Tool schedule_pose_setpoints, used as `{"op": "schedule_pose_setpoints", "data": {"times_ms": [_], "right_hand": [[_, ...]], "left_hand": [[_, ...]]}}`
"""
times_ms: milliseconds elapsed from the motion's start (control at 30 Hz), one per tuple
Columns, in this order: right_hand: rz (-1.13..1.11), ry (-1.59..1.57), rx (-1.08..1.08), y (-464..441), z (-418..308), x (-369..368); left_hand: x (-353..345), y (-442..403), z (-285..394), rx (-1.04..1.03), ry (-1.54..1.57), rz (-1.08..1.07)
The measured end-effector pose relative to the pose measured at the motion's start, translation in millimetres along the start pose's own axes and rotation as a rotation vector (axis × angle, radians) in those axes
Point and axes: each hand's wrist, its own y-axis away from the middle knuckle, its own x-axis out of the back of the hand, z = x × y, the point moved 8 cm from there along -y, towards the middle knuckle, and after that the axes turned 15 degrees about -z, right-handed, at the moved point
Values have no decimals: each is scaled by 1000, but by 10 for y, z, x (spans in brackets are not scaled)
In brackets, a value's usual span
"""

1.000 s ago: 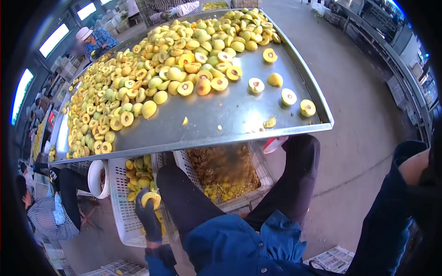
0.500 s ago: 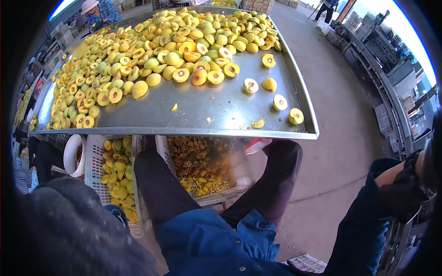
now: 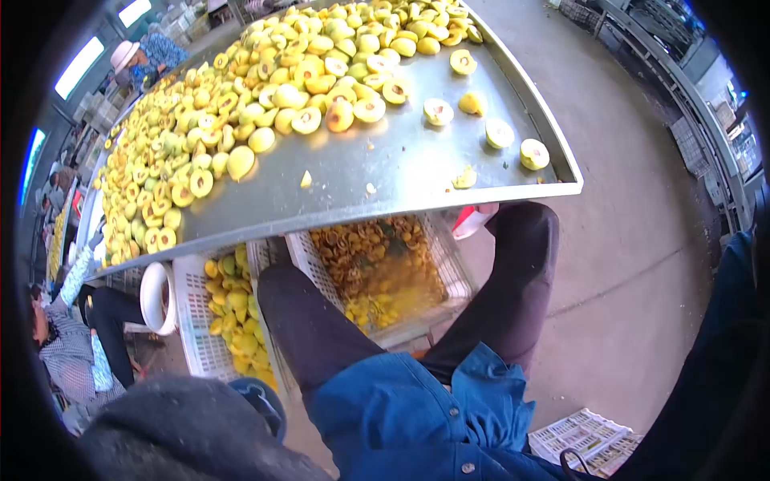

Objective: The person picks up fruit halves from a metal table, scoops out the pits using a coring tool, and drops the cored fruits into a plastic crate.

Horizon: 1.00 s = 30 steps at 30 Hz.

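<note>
A large, dark, blurred shape at the lower left, close to the camera, looks like my gloved left hand (image 3: 192, 433), with a blue cuff beside it. Its fingers cannot be made out, nor whether it holds anything. My right hand is out of view; only the dark blue right sleeve (image 3: 698, 385) shows at the right edge. Halved yellow-green fruits (image 3: 286, 96) are heaped on the metal table (image 3: 337, 188), with several loose halves at its right side. Below stand a white crate of fruit pieces (image 3: 196, 337) and a crate of brown and yellow scraps (image 3: 449, 240).
A white bucket (image 3: 158, 298) stands left of the crates. One person (image 3: 76, 353) sits at the lower left, and another in a pink hat (image 3: 124, 56) is behind the table. Newspapers (image 3: 581, 437) lie on the floor at the lower right. A metal conveyor frame (image 3: 690, 92) runs along the right.
My left hand, over the white crate with a fruit piece one second ago, has come up close to the camera. My right wrist has left the view. The camera view has shifted.
</note>
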Motion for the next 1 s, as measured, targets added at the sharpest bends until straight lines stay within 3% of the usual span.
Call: {"op": "schedule_pose_setpoints", "data": {"times_ms": [467,633,833,933,1000], "right_hand": [[-56,-138,78,-178,-58,-143],[-216,-515,299,-473,-766,-342],[-571,-987,509,-478,-1602,-903],[-629,-1044,482,-408,-1560,-1183],[-489,-874,532,-456,-1279,-1470]], "left_hand": [[-4,15,-208,-16,30,10],[27,50,-194,10,102,136],[186,284,-538,14,361,433],[288,415,-682,0,490,540],[354,541,-770,-13,487,530]]}}
